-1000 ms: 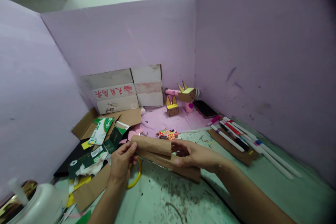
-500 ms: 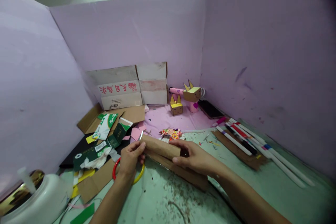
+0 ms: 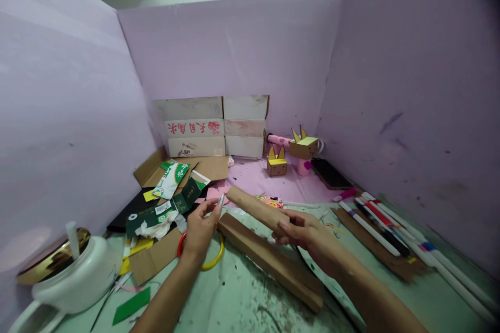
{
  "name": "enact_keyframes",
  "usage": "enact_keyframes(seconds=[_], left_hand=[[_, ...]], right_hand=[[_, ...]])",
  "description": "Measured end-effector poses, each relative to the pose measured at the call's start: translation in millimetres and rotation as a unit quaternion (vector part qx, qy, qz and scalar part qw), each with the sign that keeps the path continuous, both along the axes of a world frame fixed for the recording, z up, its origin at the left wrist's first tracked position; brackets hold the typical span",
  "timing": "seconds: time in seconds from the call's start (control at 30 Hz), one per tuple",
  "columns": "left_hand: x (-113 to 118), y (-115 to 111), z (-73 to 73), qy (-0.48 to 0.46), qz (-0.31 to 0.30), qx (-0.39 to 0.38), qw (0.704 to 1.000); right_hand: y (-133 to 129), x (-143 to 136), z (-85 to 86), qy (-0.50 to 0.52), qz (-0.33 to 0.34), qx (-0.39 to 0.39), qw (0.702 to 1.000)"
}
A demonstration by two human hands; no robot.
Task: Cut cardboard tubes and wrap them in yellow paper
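My left hand (image 3: 201, 226) is closed on a pair of scissors (image 3: 221, 256). The red and yellow handle loops show beneath the hand, and a short bit of blade sticks up past the fingertips. In my right hand (image 3: 300, 226), a rolled or folded strip of brown cardboard (image 3: 253, 204) is gripped at its near end, its far end close to the scissors' tip but apart from my left fingers. A longer folded cardboard strip (image 3: 273, 265) lies slantwise on the table below both hands. Behind the held strip, a colourful patterned piece (image 3: 272, 201) is partly hidden.
Cardboard and packaging scraps (image 3: 160, 213) pile up at left, behind a white teapot-like vessel (image 3: 80, 276). Two small cardboard animal heads (image 3: 277, 167) and a dark phone (image 3: 332, 173) stand or lie at the back. Several markers (image 3: 390, 229) lie at right. Purple panels (image 3: 234, 52) enclose the table.
My right hand has lifted the shorter cardboard strip away from the longer one and out of my left fingers. The longer strip now lies by itself. The view has swung left.
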State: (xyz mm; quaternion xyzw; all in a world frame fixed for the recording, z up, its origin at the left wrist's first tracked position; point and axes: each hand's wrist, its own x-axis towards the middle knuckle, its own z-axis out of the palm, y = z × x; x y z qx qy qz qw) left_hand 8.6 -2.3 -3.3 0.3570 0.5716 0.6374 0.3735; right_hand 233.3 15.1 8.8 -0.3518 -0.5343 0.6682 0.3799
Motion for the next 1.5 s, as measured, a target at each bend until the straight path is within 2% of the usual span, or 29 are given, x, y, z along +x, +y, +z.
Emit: enact_keyframes(seconds=[0.17, 0.33, 0.5, 0.67, 0.73, 0.83, 0.9, 1.1, 1.23, 1.5], left_hand=[[0.8, -5.7, 7.8, -0.014, -0.084, 0.021, 0.996], [5.3, -10.3, 14.2, -0.049, -0.131, 0.010, 0.990], [9.0, -12.4, 16.5, -0.087, -0.146, -0.003, 0.985], [9.3, -11.9, 17.2, -0.103, -0.120, 0.021, 0.987], [11.1, -12.1, 16.5, -0.100, -0.114, 0.031, 0.988], [15.5, -13.1, 13.6, -0.087, -0.111, 0.043, 0.989], [18.2, -13.9, 11.3, -0.078, -0.113, 0.054, 0.989], [18.9, -14.6, 7.7, -0.058, -0.140, 0.091, 0.984], [18.1, -14.5, 5.5, -0.064, -0.136, 0.089, 0.985], [29.1, -20.6, 5.0, -0.064, -0.161, 0.072, 0.982]], right_hand=[[-4.9, -3.3, -0.3, 0.055, 0.052, -0.065, 0.995], [-7.9, -7.0, 2.0, 0.048, 0.038, -0.061, 0.996], [-6.9, -7.5, 4.9, 0.037, -0.036, -0.071, 0.996], [-3.1, -2.4, 7.0, -0.017, -0.170, -0.029, 0.985], [-3.3, -0.3, 8.4, -0.045, -0.139, -0.037, 0.989], [-5.2, 0.9, 9.8, -0.019, -0.023, -0.076, 0.997], [-5.6, 0.4, 9.2, 0.018, -0.007, -0.098, 0.995], [-0.7, -3.5, 0.7, 0.041, -0.073, -0.089, 0.993], [0.3, -6.3, -2.1, 0.031, -0.101, -0.075, 0.992], [-5.1, -11.1, -1.6, 0.040, -0.215, -0.010, 0.976]])
